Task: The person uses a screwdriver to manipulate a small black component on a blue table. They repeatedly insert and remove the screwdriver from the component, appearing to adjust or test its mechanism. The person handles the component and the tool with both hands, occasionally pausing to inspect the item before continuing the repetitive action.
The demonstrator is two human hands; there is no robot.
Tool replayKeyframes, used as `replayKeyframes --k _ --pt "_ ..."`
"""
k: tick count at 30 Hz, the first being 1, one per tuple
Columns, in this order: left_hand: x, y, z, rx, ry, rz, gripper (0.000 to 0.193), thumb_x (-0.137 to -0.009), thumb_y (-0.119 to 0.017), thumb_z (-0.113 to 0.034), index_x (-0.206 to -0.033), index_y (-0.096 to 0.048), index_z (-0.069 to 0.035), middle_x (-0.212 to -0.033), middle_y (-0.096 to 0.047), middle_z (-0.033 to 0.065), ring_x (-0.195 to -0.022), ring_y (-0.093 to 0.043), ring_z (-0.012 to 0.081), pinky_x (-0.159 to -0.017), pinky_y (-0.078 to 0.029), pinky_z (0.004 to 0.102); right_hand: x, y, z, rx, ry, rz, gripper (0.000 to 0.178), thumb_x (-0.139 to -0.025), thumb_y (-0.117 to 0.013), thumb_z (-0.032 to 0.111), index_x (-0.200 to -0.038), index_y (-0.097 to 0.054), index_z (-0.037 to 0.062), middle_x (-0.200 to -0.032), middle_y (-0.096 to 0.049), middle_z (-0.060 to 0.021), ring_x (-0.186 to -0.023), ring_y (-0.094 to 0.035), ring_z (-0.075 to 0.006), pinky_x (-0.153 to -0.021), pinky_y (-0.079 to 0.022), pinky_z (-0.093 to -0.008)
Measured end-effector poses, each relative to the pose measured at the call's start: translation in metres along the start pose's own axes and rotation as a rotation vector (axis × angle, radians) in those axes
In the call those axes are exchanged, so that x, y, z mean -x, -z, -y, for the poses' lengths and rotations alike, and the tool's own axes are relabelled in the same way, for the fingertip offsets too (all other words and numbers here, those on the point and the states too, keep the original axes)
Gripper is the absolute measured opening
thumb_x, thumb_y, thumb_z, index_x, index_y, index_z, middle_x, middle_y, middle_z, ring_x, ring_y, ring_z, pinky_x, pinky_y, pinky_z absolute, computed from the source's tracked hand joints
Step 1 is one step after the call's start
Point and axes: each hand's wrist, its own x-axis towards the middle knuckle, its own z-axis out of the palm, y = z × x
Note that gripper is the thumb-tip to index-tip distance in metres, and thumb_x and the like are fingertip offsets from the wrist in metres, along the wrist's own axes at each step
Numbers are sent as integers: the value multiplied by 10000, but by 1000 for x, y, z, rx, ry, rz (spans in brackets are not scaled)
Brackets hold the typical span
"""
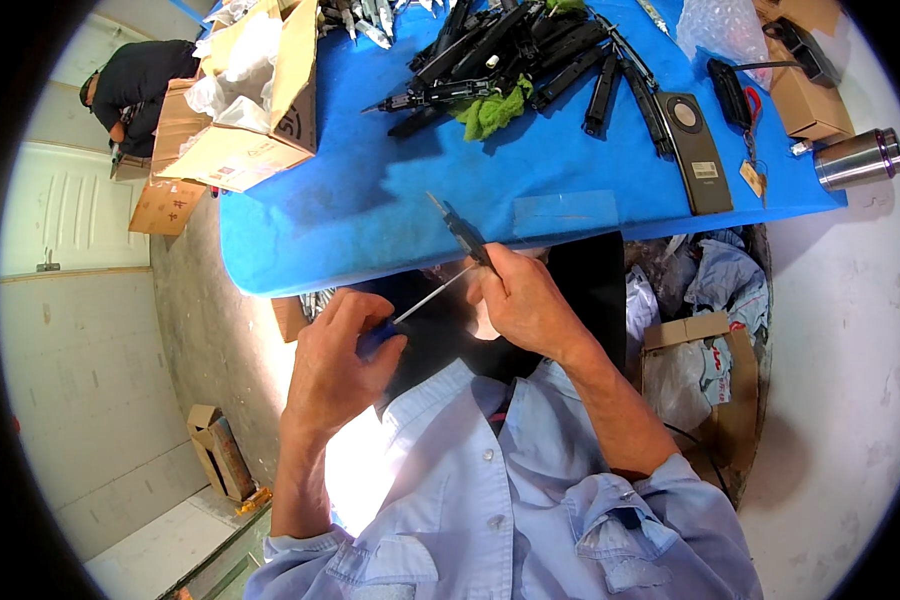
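My left hand (pixel 338 355) is closed round the blue handle of a screwdriver (pixel 432 297). Its thin metal shaft points up and right toward my right hand (pixel 532 305). That hand grips a slim black part (pixel 462 232) with a narrow pale tip, which slants up and left over the table's near edge. The screwdriver's tip lies close to the lower end of the black part; whether they touch I cannot tell. Beyond, on the blue-covered table (pixel 390 215), lies a pile of long black parts (pixel 480 50) with a green cloth (pixel 497 110) among them.
An open cardboard box (pixel 285 135) with white plastic stands at the table's left. On the right are a dark flat device (pixel 703 165), red-handled scissors (pixel 752 105), a steel flask (pixel 855 160) and bubble wrap (pixel 715 30). Below sits another box (pixel 745 400). A person (pixel 145 95) bends over at far left.
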Motion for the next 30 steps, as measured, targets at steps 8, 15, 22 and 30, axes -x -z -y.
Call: replayKeyframes --k 8,15,22,30 --pt "-1 0 11 -38 -99 -30 343 -858 -818 4 -1182 -703 5 -1001 -765 146 -843 -759 250 -767 -609 344 1 1 3 15 -4 1 256 -1017 -445 38 -1151 -630 -76 -885 -739 -165 -838 -732 -246 -800 -574 -376" --pt "-5 1 15 130 29 70 364 -874 -811 -16 -1214 -684 23 -1030 -740 194 -910 -755 279 -812 -607 372 2 2 7 -20 -29 10 262 -1018 -444 47 -1161 -629 -71 -886 -741 -165 -839 -732 -248 -802 -572 -381" --pt "-3 3 2 -27 -32 20 337 -852 -815 -3 -1162 -684 13 -1033 -729 171 -926 -751 303 -818 -606 357 2 3 7 -4 -11 10 259 -1019 -451 52 -1158 -630 -73 -876 -744 -169 -830 -736 -256 -795 -571 -384" --pt "-3 1 19 16 -54 27 334 -909 -745 15 -1241 -711 -9 -986 -748 170 -778 -734 221 -705 -584 329 2 2 5 -4 -10 3 243 -1015 -457 42 -1137 -634 -71 -873 -747 -168 -825 -738 -260 -792 -574 -383"
